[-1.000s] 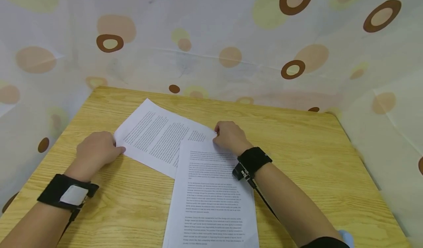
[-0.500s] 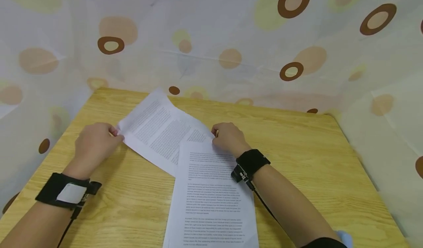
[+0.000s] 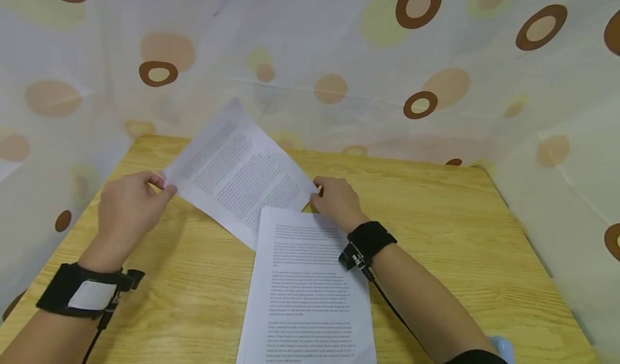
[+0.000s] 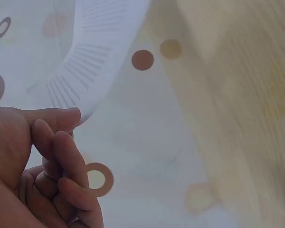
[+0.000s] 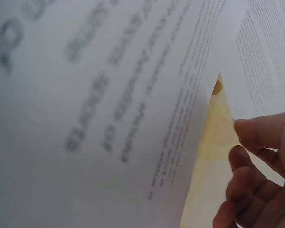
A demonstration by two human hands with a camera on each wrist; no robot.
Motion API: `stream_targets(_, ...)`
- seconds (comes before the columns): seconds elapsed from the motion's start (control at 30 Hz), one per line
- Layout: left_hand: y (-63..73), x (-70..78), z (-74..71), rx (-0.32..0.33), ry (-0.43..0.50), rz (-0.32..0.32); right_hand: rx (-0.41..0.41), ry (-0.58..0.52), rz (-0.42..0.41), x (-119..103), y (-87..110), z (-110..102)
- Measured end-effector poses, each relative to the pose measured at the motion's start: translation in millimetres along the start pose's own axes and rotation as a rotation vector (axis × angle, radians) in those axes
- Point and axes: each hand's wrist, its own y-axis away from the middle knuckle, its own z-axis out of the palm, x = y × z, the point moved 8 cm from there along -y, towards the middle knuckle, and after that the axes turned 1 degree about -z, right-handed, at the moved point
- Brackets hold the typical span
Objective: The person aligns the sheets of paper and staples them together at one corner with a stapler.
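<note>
A printed sheet of paper point(image 3: 237, 175) is lifted and tilted above the far left of the table, its far corner raised. My left hand point(image 3: 131, 208) pinches the sheet's left corner between thumb and fingers, as the left wrist view shows at the fingertips point(image 4: 73, 116). At the opposite corner, my right hand point(image 3: 336, 202) pinches the same sheet with thumb and forefinger. Nearer me lie stacked printed pages point(image 3: 310, 288), partly overlapping the lifted sheet's lower edge in the head view. My right wrist passes over their upper right part. In the right wrist view, the near page point(image 5: 99, 95) fills the left side.
Everything rests on a wood-grain table point(image 3: 436, 235). A white curtain point(image 3: 300, 41) with brown and yellow spots surrounds its back and sides. Part of a light-blue object point(image 3: 504, 348) shows beside the right forearm. Black wrist straps point(image 3: 370, 240) carry cables.
The sheet has risen off the table, its far corner swinging up against the curtain. My left hand has lifted and shifted slightly left; the right hand stays nearly in place.
</note>
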Motion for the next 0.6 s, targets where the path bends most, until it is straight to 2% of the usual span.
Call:
stream_targets(0.23,3.2,17.2,-16.7,0.097,0.04,0.033,0.138,-0.059,-0.007,0,1.1,-17)
stream_targets(0.4,4.7,27.5,-23.7,0.141,0.076,0.042,0.19,-0.099,-0.013,3,3.8,-26)
stream_targets(0.6,6.5,38.7,-30.0,0.187,0.112,0.076,0.245,-0.147,-0.076,3,7.9,-36)
